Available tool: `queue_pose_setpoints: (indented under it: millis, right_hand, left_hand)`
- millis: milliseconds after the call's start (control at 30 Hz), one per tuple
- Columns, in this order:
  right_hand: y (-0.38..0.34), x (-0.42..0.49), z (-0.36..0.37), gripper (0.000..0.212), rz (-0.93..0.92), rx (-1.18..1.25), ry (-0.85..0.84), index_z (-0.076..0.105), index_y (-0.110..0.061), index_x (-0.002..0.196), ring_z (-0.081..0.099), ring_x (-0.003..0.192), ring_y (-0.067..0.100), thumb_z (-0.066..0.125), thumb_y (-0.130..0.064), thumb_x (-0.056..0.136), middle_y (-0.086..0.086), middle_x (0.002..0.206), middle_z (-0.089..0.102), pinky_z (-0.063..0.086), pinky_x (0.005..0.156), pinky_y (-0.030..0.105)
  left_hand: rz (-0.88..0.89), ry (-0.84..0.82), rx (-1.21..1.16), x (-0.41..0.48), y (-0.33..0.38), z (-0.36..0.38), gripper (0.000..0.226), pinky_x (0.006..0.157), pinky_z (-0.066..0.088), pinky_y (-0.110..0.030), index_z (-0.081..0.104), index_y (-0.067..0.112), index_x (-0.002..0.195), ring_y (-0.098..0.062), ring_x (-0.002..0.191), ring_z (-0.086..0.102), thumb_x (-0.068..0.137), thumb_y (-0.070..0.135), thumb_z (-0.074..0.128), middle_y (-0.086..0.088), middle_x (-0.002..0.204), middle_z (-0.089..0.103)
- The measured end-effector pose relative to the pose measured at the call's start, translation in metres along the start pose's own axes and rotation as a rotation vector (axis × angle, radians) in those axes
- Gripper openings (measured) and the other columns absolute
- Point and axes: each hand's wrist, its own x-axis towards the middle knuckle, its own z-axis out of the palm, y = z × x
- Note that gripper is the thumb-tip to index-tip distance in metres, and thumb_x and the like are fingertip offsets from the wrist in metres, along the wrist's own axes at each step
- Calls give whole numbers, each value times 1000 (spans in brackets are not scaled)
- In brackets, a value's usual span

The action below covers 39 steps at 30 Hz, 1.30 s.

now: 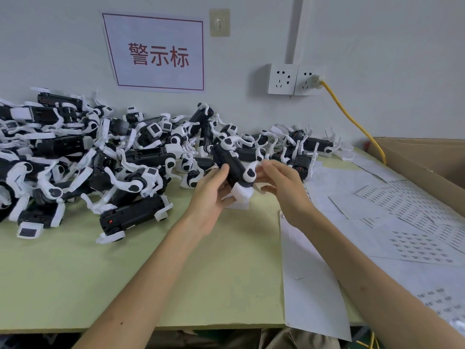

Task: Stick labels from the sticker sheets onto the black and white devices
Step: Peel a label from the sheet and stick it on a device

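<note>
Pale green bench against a white wall with a red-lettered sign; from the head view, the left hand grasps one black and white device by its lower end, held above the bench; the right hand pinches its white leg; a small label already shows on its body; sticker sheets lie right; the heap of devices behind suggests much remains, though which are labelled I cannot tell.
</note>
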Motion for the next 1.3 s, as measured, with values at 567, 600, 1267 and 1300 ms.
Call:
queue_pose_setpoints:
  millis: [567, 600, 1267, 1300]
  right_hand:
    - [15, -1, 1, 66, -334, -491, -111, 53, -27, 137, 59, 120, 4, 83, -36, 79, -10, 127, 65, 49, 101, 32]
    - [13, -1, 0, 58, -289, -423, -105, 56, -30, 131, 61, 116, 2, 80, -39, 79, -14, 122, 67, 50, 98, 28]
    - [-11, 6, -23, 41, 468, 284, -187, 64, -13, 106, 67, 60, 33, 45, -48, 101, 17, 79, 69, 49, 53, 27]
    - [-13, 7, -27, 40, 499, 304, -159, 64, -12, 108, 65, 57, 30, 44, -47, 102, 16, 79, 68, 46, 48, 24]
  left_hand:
    - [38, 35, -83, -3, 3, -2, 30, 62, 60, -34, 62, 8, 127, -24, 79, 75, 103, 25, 58, -12, 102, 75]
    - [42, 39, -93, -4, 5, -2, 34, 64, 61, -35, 59, 6, 132, -25, 81, 75, 104, 25, 56, -14, 107, 74]
    - [109, 316, -81, 2, 6, -10, 33, 55, 57, -28, 57, 9, 131, -18, 71, 71, 99, 17, 59, -7, 109, 68]
    - [116, 347, -69, 3, 5, -11, 32, 52, 55, -27, 57, 10, 130, -15, 65, 69, 99, 17, 60, -6, 107, 66]
